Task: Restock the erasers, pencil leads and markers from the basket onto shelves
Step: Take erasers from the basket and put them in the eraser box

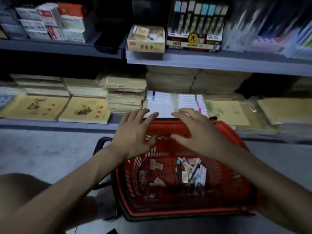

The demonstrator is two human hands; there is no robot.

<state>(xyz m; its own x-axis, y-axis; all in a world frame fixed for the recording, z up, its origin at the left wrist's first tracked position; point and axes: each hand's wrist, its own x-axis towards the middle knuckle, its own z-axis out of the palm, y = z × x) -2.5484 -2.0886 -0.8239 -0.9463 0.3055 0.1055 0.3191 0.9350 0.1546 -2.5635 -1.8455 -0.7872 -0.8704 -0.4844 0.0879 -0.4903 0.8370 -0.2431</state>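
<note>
A red plastic basket stands on the floor in front of the shelves. Small wrapped erasers lie loose on its bottom at the left. A heap of white markers and slim lead packs lies at the right. My left hand and my right hand hover side by side over the basket's far rim, fingers spread, holding nothing. On the upper shelf sit a clear eraser box and a black display box of pencil leads.
Grey shelves run across the view. The lower shelf holds stacks of yellow exercise books and brown paper packs. Small boxes fill the upper left. My knee is at the lower left, above grey floor.
</note>
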